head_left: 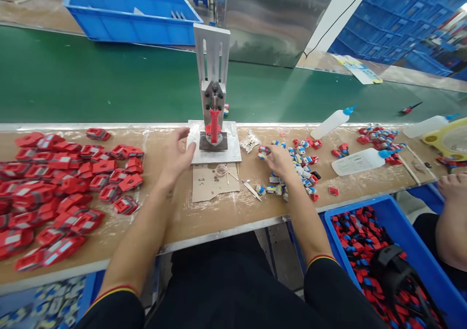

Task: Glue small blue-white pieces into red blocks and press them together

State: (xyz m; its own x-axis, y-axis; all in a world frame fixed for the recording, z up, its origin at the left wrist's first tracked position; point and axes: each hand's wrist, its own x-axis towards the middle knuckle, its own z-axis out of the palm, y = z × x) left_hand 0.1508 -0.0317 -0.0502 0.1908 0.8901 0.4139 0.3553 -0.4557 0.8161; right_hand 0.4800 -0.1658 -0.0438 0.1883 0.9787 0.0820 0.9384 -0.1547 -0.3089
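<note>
My left hand [178, 153] is open, fingers spread, just left of a toggle clamp press with a red handle [215, 122]. It holds nothing. The press stands upright on a metal base plate [234, 142]. On the right, the fingers of my right hand [280, 161] close on a small red, blue and yellow plastic piece [263, 151]. Around and beyond that hand lies a loose pile of small blue, white and yellow pieces [299, 160]. A heap of red plastic car-like shells [65, 161] covers the left of the table.
A cardboard scrap [204, 190] and a white pen-like tool [251, 190] lie before the press. White bottles [330, 125] with blue tips are at right. A blue bin [392, 205] of parts sits below the edge. A green surface [146, 81] runs behind. A person's arm [452, 217] shows at right.
</note>
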